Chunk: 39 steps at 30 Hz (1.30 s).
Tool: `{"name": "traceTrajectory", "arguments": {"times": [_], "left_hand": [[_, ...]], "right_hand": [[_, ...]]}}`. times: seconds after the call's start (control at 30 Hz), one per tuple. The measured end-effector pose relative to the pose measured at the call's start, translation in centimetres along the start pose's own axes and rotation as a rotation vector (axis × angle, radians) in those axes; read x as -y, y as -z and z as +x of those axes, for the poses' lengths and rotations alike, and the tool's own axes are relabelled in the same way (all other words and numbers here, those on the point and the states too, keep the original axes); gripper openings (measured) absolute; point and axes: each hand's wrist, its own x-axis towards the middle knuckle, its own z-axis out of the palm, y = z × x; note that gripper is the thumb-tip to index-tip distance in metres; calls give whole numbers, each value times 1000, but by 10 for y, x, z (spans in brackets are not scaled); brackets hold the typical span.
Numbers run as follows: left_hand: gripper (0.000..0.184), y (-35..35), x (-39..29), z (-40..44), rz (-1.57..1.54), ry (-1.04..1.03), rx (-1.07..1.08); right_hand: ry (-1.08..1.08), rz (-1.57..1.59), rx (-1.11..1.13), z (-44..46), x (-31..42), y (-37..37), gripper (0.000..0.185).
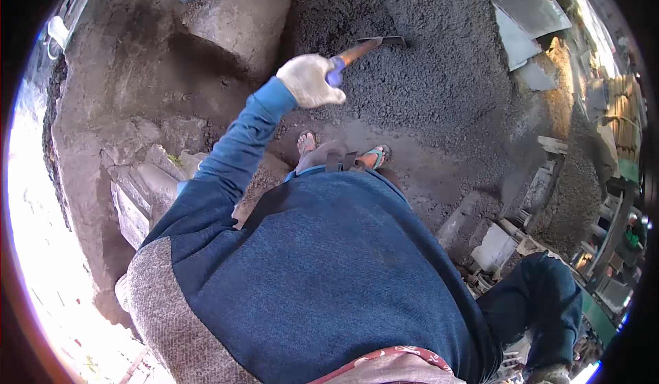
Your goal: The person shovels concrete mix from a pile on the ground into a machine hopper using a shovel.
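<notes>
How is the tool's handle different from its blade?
The handle is brown; the blade is dark. The handle looks chunky; the blade looks thin from above. The handle is nearer the gloved left hand; the blade is at the far end. Both belong to one tool.

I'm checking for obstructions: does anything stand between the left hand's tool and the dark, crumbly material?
Nothing visible does. The gloved left hand holds the wooden-handled tool, and its blade shows against the dark, crumbly material; whether it touches is unclear.
</notes>
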Motion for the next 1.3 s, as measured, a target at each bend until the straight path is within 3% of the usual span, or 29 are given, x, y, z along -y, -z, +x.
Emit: {"name": "traceTrajectory", "arguments": {"times": [0.17,0.23,0.27,0.4,0.47,0.5,0.57,0.63,0.83,0.93,1.0,1.1,1.13,1.2,1.23,1.27,1.3], "left_hand": [[35,-49,-69,-19,-62,-76,83],[41,-65,-90,-19,-50,-168,141],[46,-71,-101,-13,-68,-228,215],[57,-107,-117,13,-154,-468,189],[56,-100,-136,16,-205,-481,184],[43,-96,-141,12,-285,-521,85],[41,-99,-136,17,-213,-546,128],[38,-107,-129,21,-230,-545,134],[27,-114,-81,3,-406,-541,81],[22,-97,-63,-15,-628,-269,267],[21,-116,-15,-7,-669,-431,91],[17,-121,13,-22,-931,-260,-74],[15,-132,43,-14,-744,-333,-153],[16,-134,39,-20,-711,-165,-305],[23,-126,29,-24,-941,18,-271],[26,-155,69,0,-1188,146,-218],[28,-170,101,32,-1404,267,50]], "right_hand": [[-140,-90,-46,-21,12,19,46],[-285,-154,-100,-30,23,30,48],[-420,-188,-155,-38,27,31,49],[-1033,-184,-414,-55,39,-15,54],[-1319,-61,-364,-65,35,-72,56],[-1430,24,-301,-67,32,-109,60],[-1650,178,-144,-72,25,-184,69],[-1577,139,-337,-71,33,-234,71],[-1588,-20,-407,-23,37,-283,59],[-1613,-69,-377,9,32,-299,45],[-1632,-165,-380,36,28,-307,39],[-1639,-243,-382,66,16,-334,32],[-1639,-279,-347,74,13,-341,31],[-1690,-312,-260,84,8,-362,27],[-1665,-281,-240,83,8,-357,27],[-1638,-250,-220,82,9,-352,27],[-1620,-239,-233,79,7,-352,27]]}}
